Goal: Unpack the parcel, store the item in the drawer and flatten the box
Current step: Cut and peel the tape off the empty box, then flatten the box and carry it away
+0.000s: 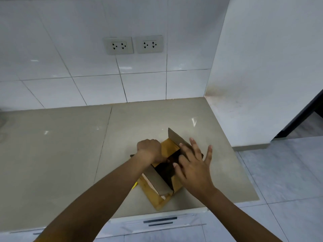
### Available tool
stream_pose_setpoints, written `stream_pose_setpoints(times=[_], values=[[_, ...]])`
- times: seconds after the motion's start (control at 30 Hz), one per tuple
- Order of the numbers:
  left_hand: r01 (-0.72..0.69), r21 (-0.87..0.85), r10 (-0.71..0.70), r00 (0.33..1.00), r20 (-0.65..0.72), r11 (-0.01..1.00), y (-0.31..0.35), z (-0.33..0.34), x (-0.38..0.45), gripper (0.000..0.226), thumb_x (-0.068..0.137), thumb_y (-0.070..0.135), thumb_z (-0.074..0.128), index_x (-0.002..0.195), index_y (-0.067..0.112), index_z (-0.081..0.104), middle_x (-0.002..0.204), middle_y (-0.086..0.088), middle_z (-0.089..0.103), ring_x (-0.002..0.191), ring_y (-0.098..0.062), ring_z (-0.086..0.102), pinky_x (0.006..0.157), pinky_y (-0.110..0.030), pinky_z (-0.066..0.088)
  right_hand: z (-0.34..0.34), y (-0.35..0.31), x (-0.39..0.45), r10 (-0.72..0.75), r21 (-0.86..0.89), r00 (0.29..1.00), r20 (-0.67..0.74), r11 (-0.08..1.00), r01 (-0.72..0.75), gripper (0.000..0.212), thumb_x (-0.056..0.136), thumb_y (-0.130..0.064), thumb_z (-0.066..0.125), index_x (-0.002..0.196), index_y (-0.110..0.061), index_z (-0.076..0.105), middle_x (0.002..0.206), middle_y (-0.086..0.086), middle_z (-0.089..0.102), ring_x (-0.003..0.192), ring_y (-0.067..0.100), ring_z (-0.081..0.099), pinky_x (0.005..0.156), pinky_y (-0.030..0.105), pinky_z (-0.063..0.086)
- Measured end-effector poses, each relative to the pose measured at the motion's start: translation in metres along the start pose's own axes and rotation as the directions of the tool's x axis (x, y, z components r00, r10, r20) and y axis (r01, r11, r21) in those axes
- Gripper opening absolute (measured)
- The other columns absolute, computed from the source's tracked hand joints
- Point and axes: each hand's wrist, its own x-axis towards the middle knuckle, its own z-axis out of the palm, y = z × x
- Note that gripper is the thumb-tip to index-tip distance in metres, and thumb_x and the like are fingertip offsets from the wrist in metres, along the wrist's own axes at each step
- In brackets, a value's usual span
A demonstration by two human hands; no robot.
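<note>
A brown cardboard box [170, 147] lies open on the beige counter [70, 154], near its front right corner. Its inside is dark [166, 170], and I cannot make out the item there. One flap [173, 137] stands up at the far side, and other flaps [155, 193] lie spread toward me. My left hand [149, 151] is curled over the box's left edge and grips it. My right hand [192, 166] has its fingers straight and spread, pressing against the right flap.
A drawer front with dark handles [160, 220] sits just below the counter edge. Something small and yellow [134, 185] peeks out beside my left forearm, and a thin dark tip [132, 155] shows by my left wrist. Two wall sockets [133, 44] are behind. Floor tiles [288, 172] lie to the right.
</note>
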Motion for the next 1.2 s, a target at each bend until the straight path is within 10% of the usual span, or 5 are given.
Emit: stream_pose_setpoints(times=[0.33, 0.5, 0.67, 0.87, 1.2], values=[[-0.071, -0.447, 0.150, 0.978, 0.143, 0.892, -0.030, -0.007, 0.000, 0.042, 0.087, 0.048, 0.039, 0.118, 0.026, 0.056, 0.112, -0.003, 0.062, 0.087, -0.022, 0.064, 0.062, -0.032, 0.057, 0.017, 0.040, -0.068, 0.510, 0.702, 0.839, 0.187, 0.528, -0.478, 0.057, 0.081, -0.003, 0.067, 0.127, -0.024, 0.041, 0.139, -0.013, 0.034, 0.130, 0.020, 0.040, 0.085, 0.019, 0.042], [-0.003, -0.789, 0.167, 0.978, 0.127, 0.615, -0.052, -0.017, -0.013, 0.039, 0.088, 0.018, 0.043, 0.122, 0.031, 0.057, 0.117, 0.001, 0.055, 0.096, -0.020, 0.057, 0.053, -0.032, 0.059, 0.003, 0.050, -0.033, 0.639, 0.720, 0.678, 0.363, 0.269, -0.639, 0.052, 0.086, -0.011, 0.068, 0.130, -0.024, 0.042, 0.131, 0.002, 0.050, 0.117, 0.024, 0.052, 0.085, 0.028, 0.049], [-0.191, -0.916, 0.049, 0.981, -0.186, 0.353, -0.070, -0.036, -0.037, 0.037, 0.088, 0.016, 0.048, 0.119, 0.032, 0.062, 0.109, 0.001, 0.065, 0.091, -0.019, 0.064, 0.053, -0.033, 0.059, -0.040, 0.061, 0.010, 0.615, 0.814, 0.756, 0.226, 0.308, -0.493, 0.016, 0.084, -0.011, 0.070, 0.096, -0.021, 0.067, 0.092, -0.009, 0.069, 0.092, 0.007, 0.065, 0.083, 0.035, 0.054], [-0.494, -0.339, 0.183, 0.740, -0.647, 0.801, -0.084, -0.046, -0.079, 0.046, 0.093, 0.029, 0.037, 0.137, 0.041, 0.043, 0.107, 0.008, 0.062, 0.093, -0.021, 0.056, 0.072, -0.038, 0.048, -0.049, 0.060, 0.028, 0.423, 0.815, 0.901, 0.101, 0.484, -0.318, 0.030, 0.094, -0.006, 0.056, 0.117, -0.025, 0.061, 0.114, -0.004, 0.065, 0.104, 0.008, 0.062, 0.079, 0.024, 0.052], [-0.511, -0.118, 0.437, 0.816, -0.378, 0.852, -0.075, 0.063, -0.113, 0.048, 0.101, 0.039, 0.009, 0.149, 0.046, 0.008, 0.159, 0.002, 0.024, 0.139, -0.023, 0.037, 0.099, -0.037, 0.050, 0.005, 0.083, -0.054, 0.190, 0.766, 0.895, 0.405, 0.465, -0.445, 0.038, 0.097, 0.006, 0.042, 0.124, -0.014, 0.060, 0.128, 0.001, 0.058, 0.117, 0.019, 0.056, 0.087, 0.015, 0.048]])
